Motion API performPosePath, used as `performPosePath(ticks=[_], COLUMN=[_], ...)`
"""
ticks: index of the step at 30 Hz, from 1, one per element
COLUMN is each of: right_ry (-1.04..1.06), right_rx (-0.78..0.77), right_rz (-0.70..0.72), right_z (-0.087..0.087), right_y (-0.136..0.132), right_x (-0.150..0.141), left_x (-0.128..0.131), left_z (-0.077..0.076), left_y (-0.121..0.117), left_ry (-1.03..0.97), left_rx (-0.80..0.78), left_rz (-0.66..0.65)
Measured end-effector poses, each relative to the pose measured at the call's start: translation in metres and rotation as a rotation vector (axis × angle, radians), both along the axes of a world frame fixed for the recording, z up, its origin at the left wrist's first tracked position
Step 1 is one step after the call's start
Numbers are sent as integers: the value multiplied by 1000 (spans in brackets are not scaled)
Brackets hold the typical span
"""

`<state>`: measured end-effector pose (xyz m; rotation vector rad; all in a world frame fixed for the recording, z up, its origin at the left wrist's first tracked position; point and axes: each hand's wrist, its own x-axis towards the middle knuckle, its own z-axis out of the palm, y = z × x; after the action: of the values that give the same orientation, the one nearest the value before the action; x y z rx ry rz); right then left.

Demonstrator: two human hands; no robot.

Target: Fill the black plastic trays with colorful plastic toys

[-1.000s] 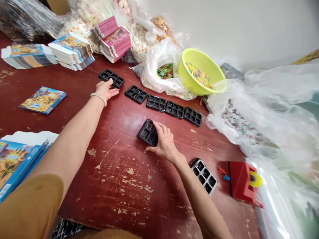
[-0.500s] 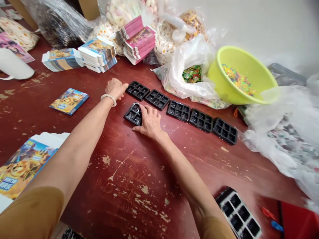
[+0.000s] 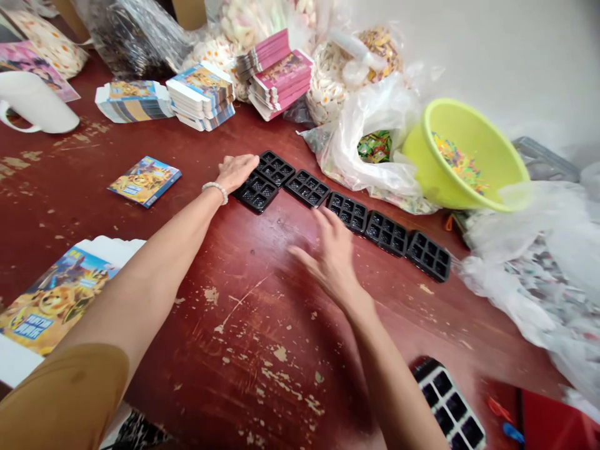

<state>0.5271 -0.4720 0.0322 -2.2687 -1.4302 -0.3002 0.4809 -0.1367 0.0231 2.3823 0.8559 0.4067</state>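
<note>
Right hand has let go and pulled back, empty, fingers spread; the black tray it held lies at that hand's ten o'clock, left hand at the tray's edge, grip unclear to me.

Black trays: glossy plastic with textured compartment floors. Tabletop: shiny, dark red, rough in chipped pale patches. Lime bowl: smooth plastic. White bag: thin, crinkled plastic film. Flat blue box: smooth printed card. Sleeve: matt brown cloth.
</note>
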Motion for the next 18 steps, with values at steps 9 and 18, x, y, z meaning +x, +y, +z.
performPosePath(ticks=[9,18], right_ry=[236,374], right_rx=[-314,97], right_rz=[-1001,-619], right_z=[-59,-51], right_y=[-307,-198], right_x=[-54,-67], left_x=[-1,-35], left_z=[-8,29], left_y=[-22,-139], left_ry=[-209,-383], left_rx=[-163,-305], left_rz=[17,-164])
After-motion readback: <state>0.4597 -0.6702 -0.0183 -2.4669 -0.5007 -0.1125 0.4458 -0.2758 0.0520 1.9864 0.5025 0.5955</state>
